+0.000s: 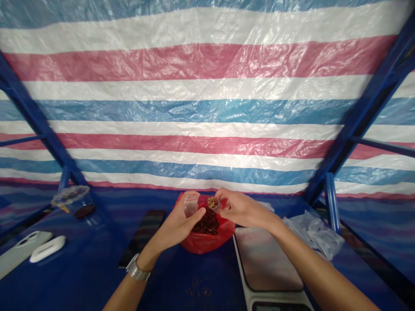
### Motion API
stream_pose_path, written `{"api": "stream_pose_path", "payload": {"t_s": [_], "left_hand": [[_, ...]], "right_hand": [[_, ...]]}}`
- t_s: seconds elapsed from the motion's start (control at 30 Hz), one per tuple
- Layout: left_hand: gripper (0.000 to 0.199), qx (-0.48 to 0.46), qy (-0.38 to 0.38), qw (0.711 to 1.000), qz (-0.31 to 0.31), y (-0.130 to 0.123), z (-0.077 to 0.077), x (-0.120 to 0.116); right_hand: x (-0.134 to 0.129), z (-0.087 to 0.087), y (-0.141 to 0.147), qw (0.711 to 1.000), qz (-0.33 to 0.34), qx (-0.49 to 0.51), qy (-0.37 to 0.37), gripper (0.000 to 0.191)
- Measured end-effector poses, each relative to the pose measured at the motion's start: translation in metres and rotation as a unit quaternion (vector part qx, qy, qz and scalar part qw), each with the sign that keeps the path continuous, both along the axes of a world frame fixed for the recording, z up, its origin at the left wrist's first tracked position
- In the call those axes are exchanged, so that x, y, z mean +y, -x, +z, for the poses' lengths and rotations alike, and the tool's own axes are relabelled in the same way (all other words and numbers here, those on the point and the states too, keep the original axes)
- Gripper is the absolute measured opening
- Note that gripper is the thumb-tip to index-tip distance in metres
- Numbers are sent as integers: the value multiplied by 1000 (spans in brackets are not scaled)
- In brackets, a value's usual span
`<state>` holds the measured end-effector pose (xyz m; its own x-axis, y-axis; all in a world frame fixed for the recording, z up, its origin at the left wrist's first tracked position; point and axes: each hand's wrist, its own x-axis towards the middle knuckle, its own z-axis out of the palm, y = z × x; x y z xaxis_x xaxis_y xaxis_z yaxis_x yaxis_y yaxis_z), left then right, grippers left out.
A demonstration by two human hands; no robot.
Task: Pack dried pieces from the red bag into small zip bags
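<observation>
No text, brand or number legible. Scale [270,259]: display [280,307] dark, cut by the lower edge, digits not made out. Red bag [202,245], pale phone [27,248], white case [48,249], striped sheet [207,110]: no readable lettering.

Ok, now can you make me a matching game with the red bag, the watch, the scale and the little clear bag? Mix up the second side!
Things:
1. Red bag
2. Watch
3. Scale
4. Little clear bag

Clues:
A. Strapped round a wrist
B. Held in the left hand
C. Open, with dark bits inside
D. Flat, with a broad plate on top

Right pairs: 1-C, 2-A, 3-D, 4-B
</observation>
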<state>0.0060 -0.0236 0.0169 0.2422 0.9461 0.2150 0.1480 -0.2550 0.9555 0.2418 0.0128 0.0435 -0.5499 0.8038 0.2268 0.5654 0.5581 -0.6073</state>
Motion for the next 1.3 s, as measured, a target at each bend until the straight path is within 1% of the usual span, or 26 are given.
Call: {"api": "stream_pose_path", "payload": {"t_s": [0.07, 0.13, 0.23, 0.3, 0.4, 0.53, 0.6, 0.73, 0.9, 0.97, 1.03, 1.1, 1.17, 1.23, 1.3], "left_hand": [[51, 66, -8, 998, 4, 3, -10, 6], [51, 103, -13, 995, -7, 4, -14, 9], [48, 103, -33, 993, -45, 2, -13, 8], [46, 99, -42, 993, -54, -2, -12, 8], [44, 102, -49, 993, -32, -7, -16, 10], [44, 110, -57, 992, 13, -10, -29, 16], [44, 109, -59, 992, 23, -11, -33, 17], [45, 93, -65, 993, 32, -13, -30, 17], [43, 77, -58, 995, 27, -14, -23, 16], [46, 81, -59, 994, 34, -12, -22, 17], [48, 91, -65, 992, 49, -7, -22, 19], [47, 102, -73, 989, 81, 1, -21, 22], [43, 102, -77, 984, 121, 10, -19, 26], [41, 100, -78, 981, 149, 19, -17, 31], [41, 109, -74, 977, 165, 24, -17, 33]], "right_hand": [[-1, 5, -1, 1000, 10, 7, 4, 13], [-1, 7, -1, 1000, 0, 8, 2, 16], [-4, 10, 1, 1000, -15, 2, -11, 24], [-7, 12, 3, 1000, -11, -7, -23, 27], [-14, 15, 8, 998, -2, -24, -54, 33], [-19, 16, 15, 993, -9, -67, -95, 36], [-21, 16, 18, 990, -9, -82, -110, 39], [-22, 16, 21, 987, 12, -66, -149, 44], [-21, 15, 24, 980, 30, -45, -193, 40], [-20, 14, 26, 977, 22, -25, -211, 41], [-19, 12, 29, 974, -6, 13, -226, 43], [-18, 11, 31, 973, -41, 51, -223, 44], [-18, 7, 33, 978, -56, 50, -193, 44], [-19, 2, 35, 988, -49, -9, -147, 40], [-20, -4, 36, 987, -37, -110, -107, 36]]}}
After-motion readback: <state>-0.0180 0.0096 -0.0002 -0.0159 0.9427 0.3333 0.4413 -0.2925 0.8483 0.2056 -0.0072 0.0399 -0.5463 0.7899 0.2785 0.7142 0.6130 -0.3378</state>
